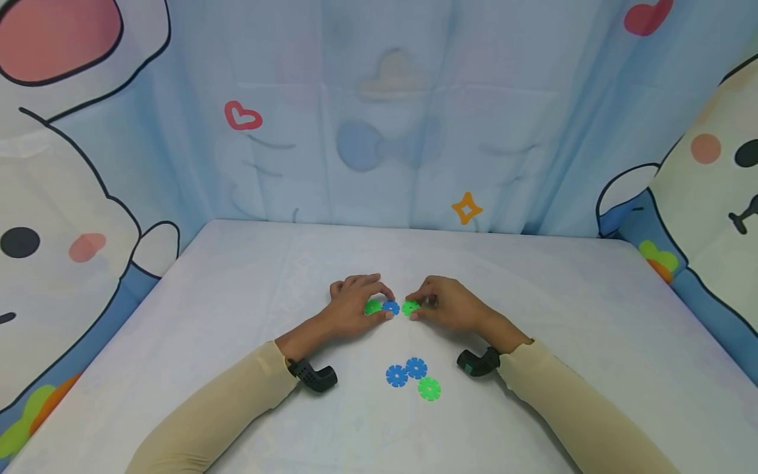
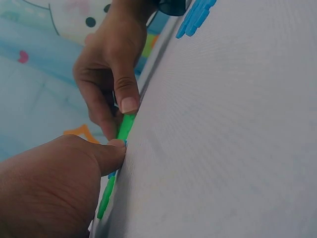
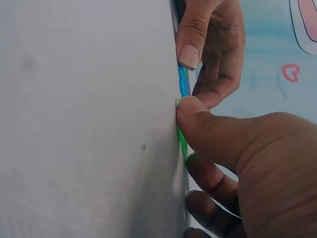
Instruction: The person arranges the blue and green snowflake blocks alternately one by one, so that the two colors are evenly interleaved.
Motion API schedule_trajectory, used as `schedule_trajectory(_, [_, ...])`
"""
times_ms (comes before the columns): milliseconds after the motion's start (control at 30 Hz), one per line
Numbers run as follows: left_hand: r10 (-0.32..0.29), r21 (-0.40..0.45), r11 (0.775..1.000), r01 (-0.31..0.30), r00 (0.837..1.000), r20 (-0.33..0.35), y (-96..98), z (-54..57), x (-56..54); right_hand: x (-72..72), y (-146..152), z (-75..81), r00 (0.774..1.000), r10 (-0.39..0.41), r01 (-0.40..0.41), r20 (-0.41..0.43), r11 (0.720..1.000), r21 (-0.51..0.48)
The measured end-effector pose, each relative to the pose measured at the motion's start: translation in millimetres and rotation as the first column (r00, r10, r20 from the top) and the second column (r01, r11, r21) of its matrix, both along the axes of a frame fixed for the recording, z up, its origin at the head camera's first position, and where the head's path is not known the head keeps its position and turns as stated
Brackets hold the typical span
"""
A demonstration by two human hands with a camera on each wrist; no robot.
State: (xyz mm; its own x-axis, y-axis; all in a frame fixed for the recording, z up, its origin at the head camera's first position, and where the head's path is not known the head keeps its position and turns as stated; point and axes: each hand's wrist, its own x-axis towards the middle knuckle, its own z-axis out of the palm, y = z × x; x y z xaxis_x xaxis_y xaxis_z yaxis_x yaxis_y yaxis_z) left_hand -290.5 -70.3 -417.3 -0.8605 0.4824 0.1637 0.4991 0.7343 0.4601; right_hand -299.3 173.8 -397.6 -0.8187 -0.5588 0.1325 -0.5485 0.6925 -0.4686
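White tabletop (image 1: 551,276): loose green disc (image 1: 429,388), head view only

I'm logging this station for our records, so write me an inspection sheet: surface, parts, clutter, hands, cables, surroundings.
Surface: white-covered table.
Parts: blue disc beside green disc, whether joined unclear; second green disc; two more blue discs and third green disc lying loose.
Clutter: nothing seen.
Hands: left hand pinches the first blue disc; right hand pinches the second green disc.
Cables: nothing seen.
Surroundings: light-blue backdrop with printed cartoon figures.
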Motion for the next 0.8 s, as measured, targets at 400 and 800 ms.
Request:
schedule_trajectory(400, [0.001,-0.01,1.0,-0.001,1.0,0.002,-0.1,1.4,0.0,0.5,-1.0,0.9,1.0,-0.001,0.002,-0.028,1.0,0.026])
schedule_trajectory(800, [0.002,-0.012,1.0,-0.002,1.0,-0.001,-0.3,0.5,-0.8,4.7,-5.8,3.8,0.999,-0.026,0.027,-0.022,0.998,0.048])
